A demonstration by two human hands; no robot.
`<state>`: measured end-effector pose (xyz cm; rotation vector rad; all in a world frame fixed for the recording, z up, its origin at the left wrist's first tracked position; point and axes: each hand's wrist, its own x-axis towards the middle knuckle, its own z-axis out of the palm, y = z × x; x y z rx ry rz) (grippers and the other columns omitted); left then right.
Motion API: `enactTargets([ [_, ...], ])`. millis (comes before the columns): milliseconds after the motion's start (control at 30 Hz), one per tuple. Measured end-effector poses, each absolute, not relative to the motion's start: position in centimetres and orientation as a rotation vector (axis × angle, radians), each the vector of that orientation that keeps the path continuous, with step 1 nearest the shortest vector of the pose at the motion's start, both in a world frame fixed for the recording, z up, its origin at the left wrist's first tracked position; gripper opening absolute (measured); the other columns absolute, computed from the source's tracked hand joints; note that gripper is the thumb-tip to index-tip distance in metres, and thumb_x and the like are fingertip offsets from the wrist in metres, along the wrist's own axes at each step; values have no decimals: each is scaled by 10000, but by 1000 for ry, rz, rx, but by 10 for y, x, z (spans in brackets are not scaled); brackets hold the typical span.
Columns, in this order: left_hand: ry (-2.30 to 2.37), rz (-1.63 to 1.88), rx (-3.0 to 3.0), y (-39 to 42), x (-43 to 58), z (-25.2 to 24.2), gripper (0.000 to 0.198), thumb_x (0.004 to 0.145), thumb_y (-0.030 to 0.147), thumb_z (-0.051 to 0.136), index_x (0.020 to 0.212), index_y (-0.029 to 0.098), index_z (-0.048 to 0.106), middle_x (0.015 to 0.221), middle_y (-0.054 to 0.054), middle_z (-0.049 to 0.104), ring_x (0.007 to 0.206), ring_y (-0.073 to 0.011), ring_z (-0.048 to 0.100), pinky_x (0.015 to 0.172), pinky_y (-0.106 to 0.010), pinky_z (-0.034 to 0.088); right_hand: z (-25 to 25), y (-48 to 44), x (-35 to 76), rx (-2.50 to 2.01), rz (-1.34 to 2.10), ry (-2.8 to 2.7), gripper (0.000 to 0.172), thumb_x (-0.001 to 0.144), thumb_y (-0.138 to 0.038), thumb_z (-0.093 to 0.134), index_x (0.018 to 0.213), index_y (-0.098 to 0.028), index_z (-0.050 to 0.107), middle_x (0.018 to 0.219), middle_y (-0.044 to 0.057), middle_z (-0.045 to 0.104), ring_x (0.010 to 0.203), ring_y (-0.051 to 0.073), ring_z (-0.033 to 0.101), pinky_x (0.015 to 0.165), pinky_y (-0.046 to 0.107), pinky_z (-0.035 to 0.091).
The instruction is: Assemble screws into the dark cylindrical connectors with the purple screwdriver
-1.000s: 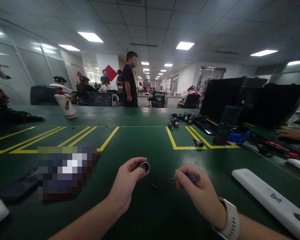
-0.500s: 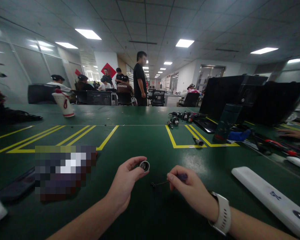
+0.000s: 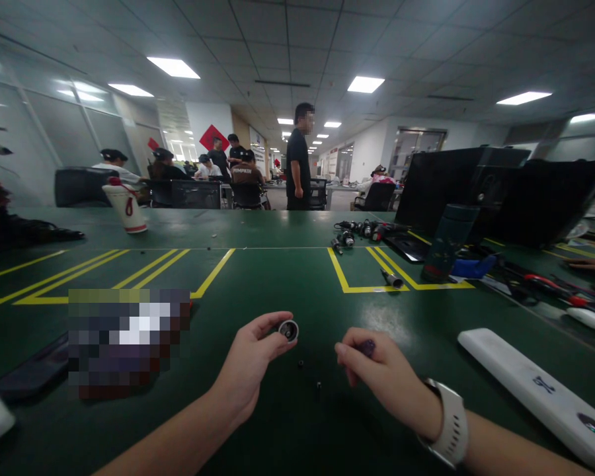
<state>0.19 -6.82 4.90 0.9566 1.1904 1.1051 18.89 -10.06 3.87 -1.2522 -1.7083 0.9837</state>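
My left hand (image 3: 252,350) is closed, pinching a small round metal cup-shaped part (image 3: 289,330) between thumb and fingers. Its open end faces me, and dark inner pieces show inside. To the right, my right hand (image 3: 374,367) is curled around a screwdriver whose purple handle (image 3: 366,348) pokes out above the fist. The shaft cannot be made out. On the green table between the hands lie two tiny dark pieces, one small dark piece (image 3: 300,363) below the cup part and another (image 3: 318,385) nearer to me; they are too small to name.
A white oblong case (image 3: 530,390) lies at right. Beyond are a metal cone-shaped part (image 3: 391,279), a dark bottle (image 3: 449,244), several metal parts (image 3: 350,235) and monitors (image 3: 456,185). At left are a blurred-out object (image 3: 133,344), a phone-like slab (image 3: 30,370) and a white cup (image 3: 127,206). People sit and stand behind.
My right hand has shifted slightly right and turned, so the screwdriver's shaft no longer shows over the small dark piece. A second tiny piece now shows. The standing person has moved right.
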Motion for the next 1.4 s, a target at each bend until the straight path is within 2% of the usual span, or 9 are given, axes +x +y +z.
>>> enactTargets([
  [200, 1176, 1082, 993, -67, -1, 45, 312, 704, 60, 590, 1008, 122, 626, 994, -92, 671, 939, -216, 633, 898, -361, 484, 27, -99, 189, -1041, 1032, -1474, 265, 870, -354, 509, 702, -162, 580, 559, -20, 557, 548, 120, 526, 547, 242, 421],
  [367, 1181, 1043, 1025, -70, 1, 42, 330, 682, 93, 624, 1009, 132, 639, 951, -79, 685, 903, -218, 638, 876, -372, 481, 31, -111, 189, -943, 673, -1728, 197, 890, -265, 486, 771, -174, 613, 712, 20, 613, 676, 144, 568, 625, 271, 438],
  [500, 1179, 1039, 1089, -77, 5, 47, 301, 668, 93, 629, 963, 138, 668, 869, -62, 708, 813, -204, 656, 801, -350, 502, 35, -117, 185, -864, 440, -1957, 116, 871, -165, 485, 842, -178, 597, 760, 34, 623, 712, 155, 560, 650, 289, 440],
  [733, 1167, 1090, 1111, -80, 7, 47, 241, 642, 127, 670, 881, 142, 698, 806, -60, 725, 778, -203, 669, 744, -324, 519, 37, -121, 180, -823, 210, -2095, 125, 847, -111, 484, 896, -174, 580, 776, 51, 642, 715, 168, 559, 648, 296, 449],
  [933, 1184, 1119, 1138, -78, 8, 44, 178, 656, 136, 655, 830, 136, 693, 741, -51, 720, 709, -196, 674, 705, -329, 541, 38, -125, 179, -783, 127, -2185, 145, 835, -91, 476, 916, -161, 574, 780, 72, 644, 710, 180, 563, 636, 302, 452],
  [1200, 1166, 1131, 1176, -77, 8, 41, 201, 641, 134, 647, 835, 142, 698, 734, -49, 723, 689, -196, 678, 696, -332, 539, 41, -128, 177, -766, 36, -2178, 159, 831, -88, 466, 923, -166, 570, 744, 76, 651, 679, 182, 573, 608, 295, 466],
  [1400, 1192, 1122, 1176, -75, 7, 41, 178, 657, 126, 644, 828, 142, 689, 729, -43, 716, 726, -202, 680, 697, -326, 542, 41, -128, 177, -751, 163, -2057, 130, 826, -90, 472, 849, -157, 581, 718, 60, 631, 661, 167, 558, 607, 287, 448],
])
